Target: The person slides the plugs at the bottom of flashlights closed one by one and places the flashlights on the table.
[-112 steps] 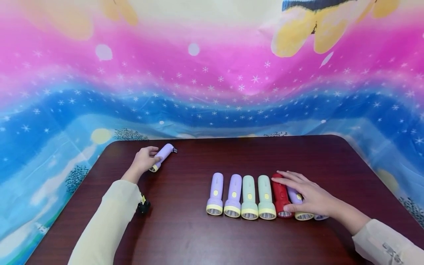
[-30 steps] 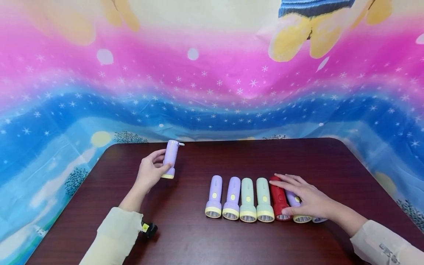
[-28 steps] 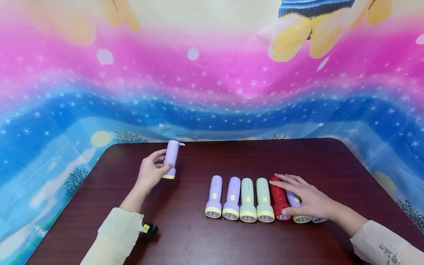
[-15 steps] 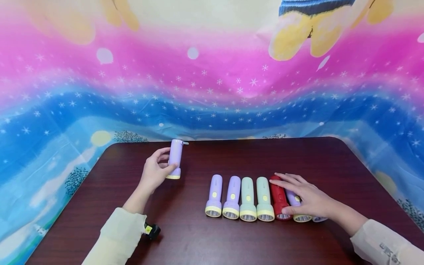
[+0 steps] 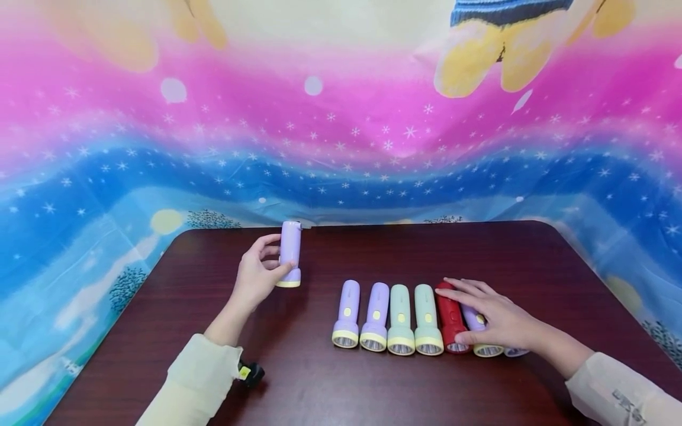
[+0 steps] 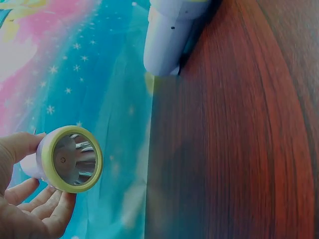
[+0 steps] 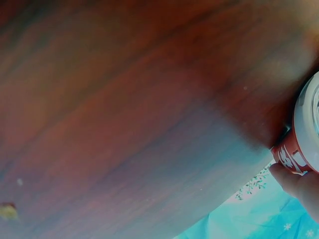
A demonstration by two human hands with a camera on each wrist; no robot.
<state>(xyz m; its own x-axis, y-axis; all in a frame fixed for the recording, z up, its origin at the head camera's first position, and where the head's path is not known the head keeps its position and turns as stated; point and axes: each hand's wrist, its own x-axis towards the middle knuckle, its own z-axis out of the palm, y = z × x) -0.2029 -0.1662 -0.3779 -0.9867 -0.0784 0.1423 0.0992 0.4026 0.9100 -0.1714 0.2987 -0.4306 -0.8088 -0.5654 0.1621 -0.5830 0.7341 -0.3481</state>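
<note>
In the head view my left hand (image 5: 258,272) grips a purple flashlight (image 5: 290,242) with a yellow rim, holding it upright, lens end down, near the table's far left part. Its lens and reflector (image 6: 75,159) face the camera in the left wrist view, with thumb and fingers round the body. My right hand (image 5: 498,316) rests over the right end of a flashlight row, long fingers spread across a red flashlight (image 5: 452,322) and its thumb near the red lens end. Two purple flashlights (image 5: 474,318) beside it are partly hidden under that hand.
Left of the red one lie two green flashlights (image 5: 425,319) and two purple flashlights (image 5: 347,313), lenses towards me. All are on a dark red-brown table (image 5: 319,384). A patterned cloth (image 5: 341,118) hangs behind the table. A black wrist camera (image 5: 253,374) sits at my left sleeve.
My left hand has moved right with the purple flashlight and turned it from slanted to upright; its metal prongs have swung mostly out of sight. The right hand and the row have stayed in place.
</note>
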